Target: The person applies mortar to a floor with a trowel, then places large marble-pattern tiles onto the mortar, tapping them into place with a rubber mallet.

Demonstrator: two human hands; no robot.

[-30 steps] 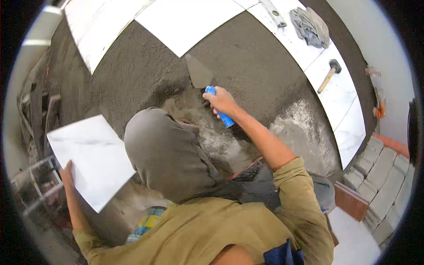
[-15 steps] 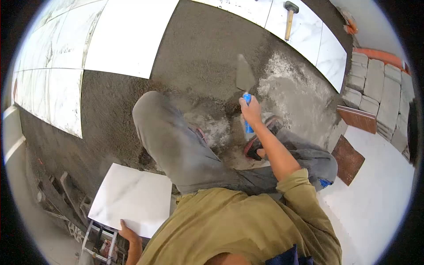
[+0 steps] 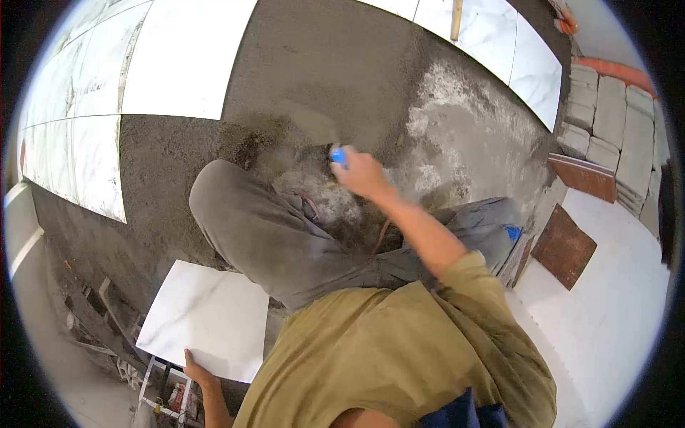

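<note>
From where I stand, the right hand (image 3: 360, 173) is curled around the blue handle of the trowel (image 3: 338, 156), fingers closed, with the forearm angled inward across the front of the body and the sleeve bunched near the elbow. The blade is blurred, but it points away from the person, low over the wet grey mortar (image 3: 321, 53). The left arm drops down at the other side, and the left hand (image 3: 200, 372) grips the lower edge of a loose marbled tile (image 3: 207, 321): one digit shows on the face, the others are hidden. That tile sits just beside the bent left knee (image 3: 235, 196), its lower corner over a white metal frame (image 3: 168, 392).

Around the trowel, mortar spreads forward between the edge of the laid tiles (image 3: 178, 57) on the left and the curved tile strip (image 3: 485, 43) on the right, giving the blade room both ways. The knees bound it on the near side. A wooden handle (image 3: 456, 20) lies on the strip. Farther right are stacked grey blocks (image 3: 614, 128), an orange pipe (image 3: 615, 75) and a brown square piece (image 3: 564, 246) on a white surface (image 3: 606, 285).
</note>
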